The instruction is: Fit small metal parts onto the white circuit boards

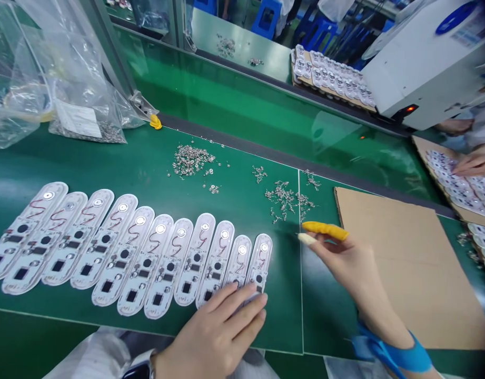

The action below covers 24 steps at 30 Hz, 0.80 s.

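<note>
A slanting row of several long white oval housings [137,252] lies on the green bench, each with red wires, a round silver disc and black components. My left hand [222,329] rests over the lower ends of the rightmost housings [261,252], fingers stretched out and lying flat. To their right, my right hand [345,263] hovers above the bench, yellow cover on the index finger and a pale one on the thumb. Those two tips pinch together at a tiny dark sliver, too small to name. Beyond them lie loose small metal springs [284,197].
A heap of small metal parts [190,159] sits farther back, near clear plastic bags [84,105]. Cardboard [400,258] lies at right. Behind a low green glass partition [242,100] stands a tray of assemblies [333,79]. Another person's hand [477,160] works at far right.
</note>
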Tool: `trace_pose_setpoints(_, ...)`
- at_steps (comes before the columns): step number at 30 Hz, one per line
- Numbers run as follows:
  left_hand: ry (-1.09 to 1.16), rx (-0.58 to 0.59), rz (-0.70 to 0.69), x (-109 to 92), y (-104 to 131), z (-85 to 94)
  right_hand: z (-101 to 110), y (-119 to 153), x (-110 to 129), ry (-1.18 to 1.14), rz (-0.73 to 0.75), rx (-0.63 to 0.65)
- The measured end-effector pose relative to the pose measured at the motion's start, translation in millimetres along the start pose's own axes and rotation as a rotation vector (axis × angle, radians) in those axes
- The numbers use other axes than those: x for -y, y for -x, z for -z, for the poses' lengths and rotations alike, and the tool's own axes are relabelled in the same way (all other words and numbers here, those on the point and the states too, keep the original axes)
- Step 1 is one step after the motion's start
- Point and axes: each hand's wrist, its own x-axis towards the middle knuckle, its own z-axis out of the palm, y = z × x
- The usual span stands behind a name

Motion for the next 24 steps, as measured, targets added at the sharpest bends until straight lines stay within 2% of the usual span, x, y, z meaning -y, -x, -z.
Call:
trace_pose_setpoints(2,0.0,0.004,0.002,0,1,-1.2,9,-7,-14,0.129,0.009,-0.086)
trace_pose_setpoints(5,0.023,-0.022,0.015,-2,4,-6.0,11,-14,-21,0.265,0.142,-0.036)
trace_pose_setpoints(8,0.018,0.01,0.001,-2,7,-7.9,4,-19,-17,0.373,0.306,0.037)
trace_pose_setpoints(12,0.066,-0.028,0.017,-5,3,2.6,0,-20,-10,0.406,0.399,0.084)
trace_pose_setpoints(15,0.26,-0.15,0.121,-14,-7,14.9,-2,1,1,0.247,0.352,0.093)
trace_pose_setpoints(19,0.595,-0.188,0.478,-27,-23,21.4,-15,62,33,-0.274,0.277,0.146)
trace_pose_setpoints(20,0.657,-0.218,0.53,-29,-26,20.4,-21,78,41,-0.387,0.259,0.183)
trace_pose_setpoints(22,0.733,-0.319,0.518,-32,-28,17.0,-32,105,50,-0.56,0.187,0.232)
trace_pose_setpoints(24,0.77,-0.39,0.466,-33,-27,14.4,-41,122,52,-0.672,0.105,0.229)
